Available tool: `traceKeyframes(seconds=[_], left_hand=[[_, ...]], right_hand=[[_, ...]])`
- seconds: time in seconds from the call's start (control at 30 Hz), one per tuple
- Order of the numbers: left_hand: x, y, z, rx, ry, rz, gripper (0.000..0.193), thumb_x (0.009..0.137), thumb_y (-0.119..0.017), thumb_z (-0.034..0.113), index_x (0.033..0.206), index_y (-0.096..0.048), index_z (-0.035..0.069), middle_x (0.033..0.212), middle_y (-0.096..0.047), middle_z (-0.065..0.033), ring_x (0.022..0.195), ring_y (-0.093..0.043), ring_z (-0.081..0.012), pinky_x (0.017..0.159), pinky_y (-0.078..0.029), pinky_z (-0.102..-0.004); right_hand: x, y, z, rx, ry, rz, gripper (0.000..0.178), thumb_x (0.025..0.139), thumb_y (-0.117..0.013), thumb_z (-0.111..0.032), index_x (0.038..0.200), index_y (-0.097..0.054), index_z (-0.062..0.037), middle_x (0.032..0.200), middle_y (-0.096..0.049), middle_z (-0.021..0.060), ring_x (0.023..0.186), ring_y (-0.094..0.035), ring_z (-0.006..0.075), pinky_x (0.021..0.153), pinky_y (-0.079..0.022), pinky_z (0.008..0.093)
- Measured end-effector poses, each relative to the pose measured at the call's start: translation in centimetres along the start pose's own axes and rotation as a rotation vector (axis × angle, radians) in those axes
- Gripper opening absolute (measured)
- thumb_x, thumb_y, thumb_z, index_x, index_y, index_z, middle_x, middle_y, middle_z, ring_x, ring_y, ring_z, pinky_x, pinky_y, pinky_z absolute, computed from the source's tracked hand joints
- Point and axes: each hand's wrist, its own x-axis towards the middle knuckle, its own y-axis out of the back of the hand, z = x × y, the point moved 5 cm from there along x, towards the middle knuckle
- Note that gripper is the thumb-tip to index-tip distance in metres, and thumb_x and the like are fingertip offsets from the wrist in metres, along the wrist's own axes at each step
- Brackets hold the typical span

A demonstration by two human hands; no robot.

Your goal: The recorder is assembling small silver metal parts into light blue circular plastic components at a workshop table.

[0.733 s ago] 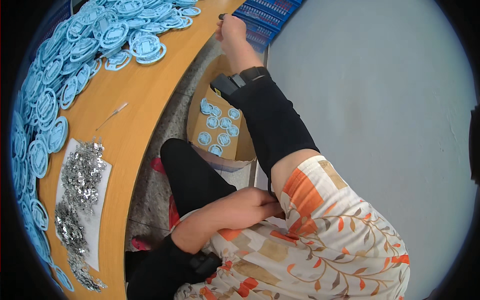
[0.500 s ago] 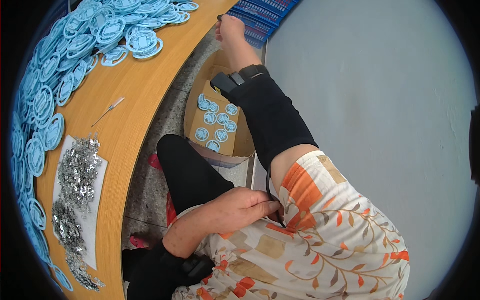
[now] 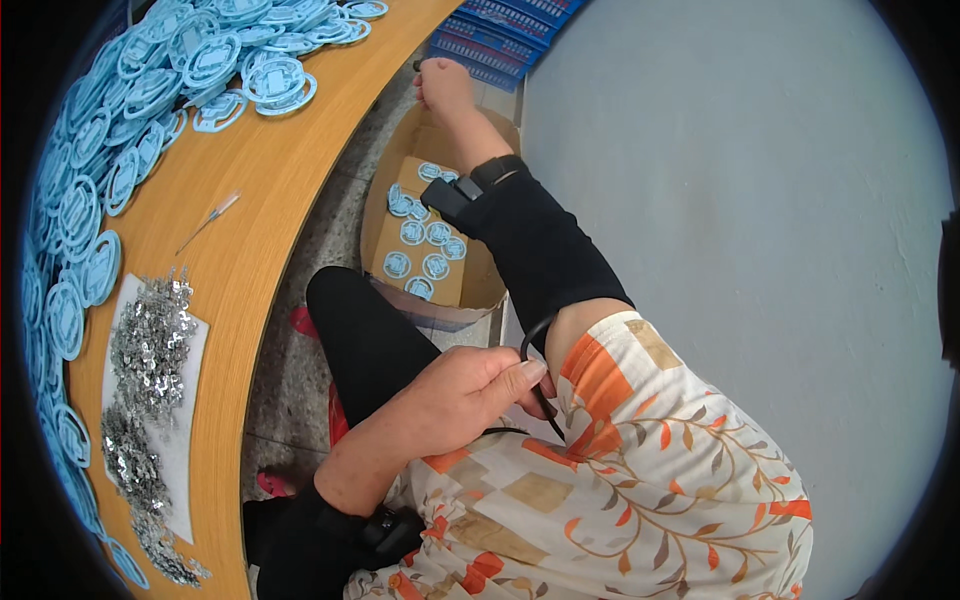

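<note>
Close to my shirt, my left hand (image 3: 480,395) pinches a thin black cable (image 3: 524,345) between thumb and fingers. The cable loops out by the upper edge of my right arm's black sleeve (image 3: 545,245) and runs down against the patterned shirt (image 3: 640,440). My right arm stretches out past the cardboard box, and its hand (image 3: 446,88) is closed in a fist. A small dark bit shows at the fist's left side, too little to name. Strapped to the right forearm is a black device (image 3: 450,197), with a dark band at the wrist.
A wooden table (image 3: 250,230) curves along the left, bearing a heap of light-blue plastic discs (image 3: 90,140), a thin pointed tool (image 3: 210,220) and small silver metal pieces (image 3: 150,350) on a white sheet. Several discs lie inside the cardboard box (image 3: 385,185). Blue printed sheets (image 3: 500,40) lie beyond.
My left hand has moved slightly up and left, drawing the cable's loop with it. The right fist sits a little lower and further left, and more discs show in the box.
</note>
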Motion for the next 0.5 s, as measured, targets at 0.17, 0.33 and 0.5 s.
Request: traceKeyframes(seconds=[0.17, 0.33, 0.5], left_hand=[[-0.3, -0.2, 0.3, -0.027, 0.049, -0.060, 0.036, 0.100, -0.058, 0.029, 0.090, -0.069, -0.004, 0.082, -0.071, -0.0068, 0.077, -0.064, -0.0092, 0.071, -0.051, -0.0260], [-0.3, -0.5, 0.5, -0.186, 0.084, -0.092, 0.036, 0.099, -0.061, 0.030, 0.091, -0.070, -0.004, 0.081, -0.071, -0.0063, 0.076, -0.065, -0.0097, 0.071, -0.054, -0.0246], [-0.2, -0.5, 0.8, -0.254, 0.160, -0.051, 0.041, 0.099, -0.060, 0.033, 0.091, -0.069, -0.006, 0.082, -0.071, -0.0100, 0.075, -0.068, -0.0133, 0.073, -0.057, -0.0267]], right_hand=[[-0.6, -0.1, 1.6, 0.069, -0.099, 0.012, 0.017, 0.090, -0.051, -0.019, 0.089, -0.061, -0.0049, 0.073, -0.061, 0.0047, 0.055, -0.055, 0.0136, 0.046, -0.043, 0.0308], [-1.2, 0.9, 2.4, 0.240, -0.167, 0.097, 0.016, 0.091, -0.049, -0.016, 0.097, -0.060, -0.0058, 0.075, -0.060, 0.0048, 0.056, -0.053, 0.0138, 0.046, -0.043, 0.0309], [-1.6, 1.6, 2.8, 0.284, -0.189, 0.125, 0.015, 0.090, -0.050, -0.016, 0.097, -0.060, -0.0058, 0.075, -0.060, 0.0046, 0.056, -0.053, 0.0139, 0.046, -0.043, 0.0310]])
